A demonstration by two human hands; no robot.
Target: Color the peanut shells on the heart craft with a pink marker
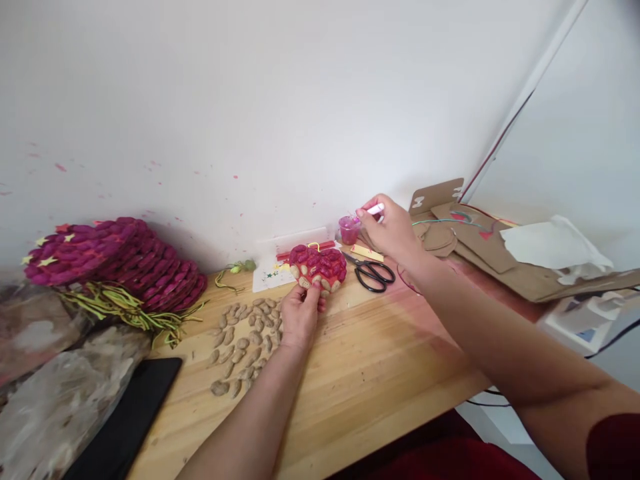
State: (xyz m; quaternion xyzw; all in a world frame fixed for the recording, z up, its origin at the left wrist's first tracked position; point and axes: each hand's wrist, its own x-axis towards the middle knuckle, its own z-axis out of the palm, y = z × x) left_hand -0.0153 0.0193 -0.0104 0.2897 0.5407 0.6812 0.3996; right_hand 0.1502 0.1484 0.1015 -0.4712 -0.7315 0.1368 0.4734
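My left hand (300, 315) pinches the lower edge of a round peanut-covered craft piece (320, 263) and holds it tilted up. Most of its peanuts are magenta; those along the lower edge are bare tan. In my right hand (393, 230) is a white-handled paintbrush (374, 209), its tip end over a small clear cup of magenta paint (349, 230). Whether the bristles touch the paint is hidden. Loose unpainted peanuts (255, 337) lie left of my left hand. Black-handled scissors (373, 273) rest on the table below the cup.
At the left stands a stack of magenta peanut discs (135, 260) with yellow-green cords (145, 313). Plastic bags (65, 407) and a black flat object (135, 413) lie nearer. Cardboard pieces (493, 247) and a white sheet (555, 247) cover the right side. The wall (280, 120) closes off the back.
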